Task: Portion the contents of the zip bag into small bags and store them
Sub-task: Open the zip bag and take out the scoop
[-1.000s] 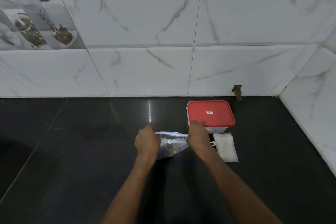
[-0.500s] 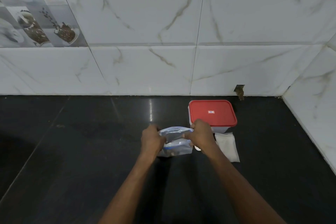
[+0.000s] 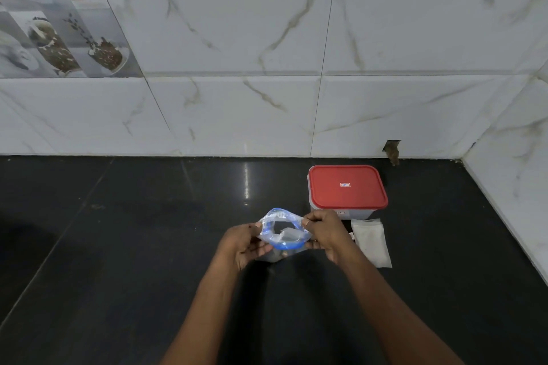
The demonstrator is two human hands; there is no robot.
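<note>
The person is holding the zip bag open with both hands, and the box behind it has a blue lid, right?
Not quite. The lid is red, not blue, as the head view shows. The left hand and right hand do hold the zip bag open, with the box behind it.

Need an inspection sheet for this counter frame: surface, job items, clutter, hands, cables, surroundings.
Surface: glossy black stone counter, light glare near the wall.
Job's things: clear plastic zip bag with blue seal strip, mouth pulled open; contents too small to tell. Small whitish plastic bags lie flat, right of the hands. Rectangular translucent container with red lid, lid on, behind them.
Clutter: nothing seen.
Hands: left hand and right hand each pinch one side of the zip bag's mouth.
Cables: nothing seen.
Surroundings: white marble-pattern wall tiles; picture tile of cups upper left; chipped notch at the wall base behind the container.
</note>
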